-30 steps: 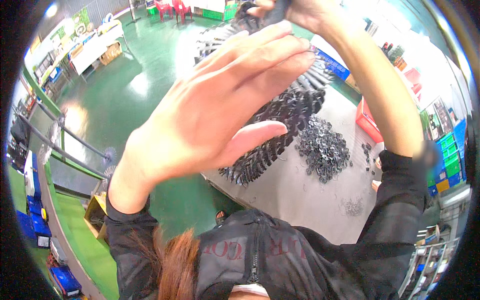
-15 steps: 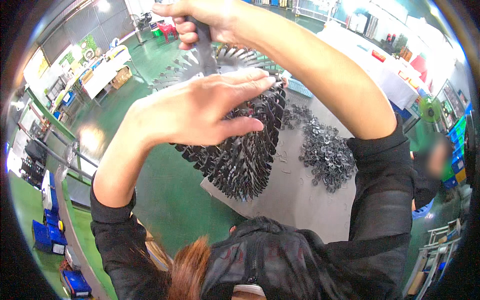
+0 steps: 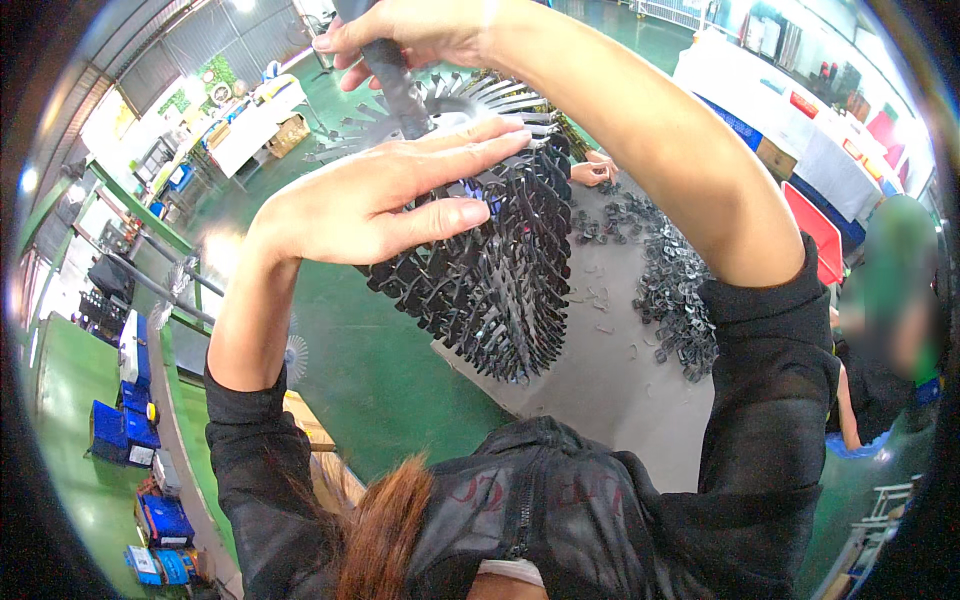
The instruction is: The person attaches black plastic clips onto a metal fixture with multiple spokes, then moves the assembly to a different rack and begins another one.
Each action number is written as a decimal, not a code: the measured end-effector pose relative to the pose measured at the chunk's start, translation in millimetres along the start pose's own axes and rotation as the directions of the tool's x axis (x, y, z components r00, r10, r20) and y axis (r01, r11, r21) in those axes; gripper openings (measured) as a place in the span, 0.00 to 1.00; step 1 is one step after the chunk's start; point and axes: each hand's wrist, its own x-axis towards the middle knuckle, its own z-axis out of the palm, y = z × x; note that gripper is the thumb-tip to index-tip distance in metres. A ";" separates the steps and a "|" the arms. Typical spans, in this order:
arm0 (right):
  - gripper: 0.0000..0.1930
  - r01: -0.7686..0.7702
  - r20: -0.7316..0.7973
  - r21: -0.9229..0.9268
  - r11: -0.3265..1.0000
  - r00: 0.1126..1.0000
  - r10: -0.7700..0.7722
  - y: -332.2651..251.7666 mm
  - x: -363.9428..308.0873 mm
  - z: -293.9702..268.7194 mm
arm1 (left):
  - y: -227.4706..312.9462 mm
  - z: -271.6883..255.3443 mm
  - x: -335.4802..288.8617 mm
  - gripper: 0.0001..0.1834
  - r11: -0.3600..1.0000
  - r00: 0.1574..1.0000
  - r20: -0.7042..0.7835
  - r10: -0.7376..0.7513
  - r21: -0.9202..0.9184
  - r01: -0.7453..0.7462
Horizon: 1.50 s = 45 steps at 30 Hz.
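A tall rack (image 3: 470, 290) fills the middle, its rings of prongs loaded with small black parts. From its top rises a thick black pole (image 3: 398, 88). My right hand (image 3: 430, 35) reaches across the top and is closed round this pole, its fingertips showing on the far side. Flat and palm down, my left hand (image 3: 380, 195) lies over the upper left of the rack, fingers stretched out and thumb apart. It holds nothing; whether the palm touches the prongs cannot be seen. Bare metal prongs (image 3: 505, 95) fan out near the pole.
Loose black parts (image 3: 675, 300) lie heaped on a grey table (image 3: 610, 400) right of the rack. Another person's hand (image 3: 595, 170) reaches in at its far side. Someone sits at the right beside a red tray (image 3: 815, 235). Blue boxes (image 3: 110, 430) stand at the left.
The view has shifted, showing more of the right side. The rack has turned slightly between my hands. Another person's hand now shows more plainly beyond the rack, and a red tray has come into view.
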 end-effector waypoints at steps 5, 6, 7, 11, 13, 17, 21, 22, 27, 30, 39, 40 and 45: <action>0.17 0.096 -0.178 -0.315 0.944 0.971 -0.158 -2.4 -18.2 -0.8 | 20.8 13.0 16.6 0.31 0.995 0.996 -0.078 -0.043 0.091 0.050; 0.17 0.126 -0.202 -0.295 0.947 0.961 -0.191 0.7 -21.3 -4.8 | 25.4 14.0 19.9 0.31 0.995 0.997 -0.068 -0.034 0.088 0.040; 0.17 0.117 -0.199 -0.283 0.952 0.964 -0.178 2.5 -23.9 -5.1 | 25.3 16.5 18.8 0.30 0.987 0.992 -0.090 -0.090 0.125 0.101; 0.18 0.167 0.054 -0.441 0.882 0.986 -0.160 -23.8 -74.7 -14.1 | 16.1 17.4 8.3 0.29 0.974 0.980 -0.103 -0.169 0.137 0.182; 0.21 0.070 -0.102 -0.635 0.769 0.980 -0.173 -51.6 -133.8 -36.3 | 38.1 11.8 30.9 0.29 0.983 0.993 -0.090 -0.074 0.159 0.088; 0.24 0.077 -0.143 -0.696 0.714 0.959 -0.243 -36.8 -192.5 -49.4 | 37.2 14.6 22.5 0.30 0.971 0.980 -0.088 -0.179 0.144 0.190; 0.21 0.047 -0.371 -0.469 0.882 0.896 -0.245 14.8 -275.6 -35.8 | 53.5 16.3 31.2 0.33 0.965 0.974 -0.071 -0.213 0.140 0.221; 0.22 0.114 -0.425 -0.345 0.932 0.866 -0.264 20.2 -289.0 -15.0 | 52.0 17.3 34.9 0.35 0.961 0.970 -0.070 -0.231 0.142 0.239; 0.20 0.418 -0.410 0.120 0.900 0.847 -0.339 21.3 -296.3 69.9 | 67.2 17.2 41.0 0.36 0.958 0.960 -0.066 -0.271 0.075 0.275; 0.09 0.804 -0.541 -0.005 0.594 0.498 -0.678 11.5 -254.7 88.0 | 51.5 14.4 57.6 0.41 0.983 0.986 -0.053 -0.160 0.087 0.164; 0.07 0.829 -0.364 0.125 0.545 0.550 -0.752 36.7 -241.5 125.4 | 61.9 16.4 51.0 0.40 0.940 0.944 -0.105 -0.314 0.106 0.325; 0.06 0.778 -0.275 0.038 0.627 0.611 -0.742 53.3 -248.1 122.3 | 51.7 18.6 56.9 0.39 0.953 0.959 -0.095 -0.267 0.118 0.277; 0.06 0.540 -0.179 0.044 0.841 0.832 -0.525 90.0 -279.4 108.0 | 41.2 3.6 52.9 0.39 0.954 0.970 -0.028 -0.242 0.177 0.243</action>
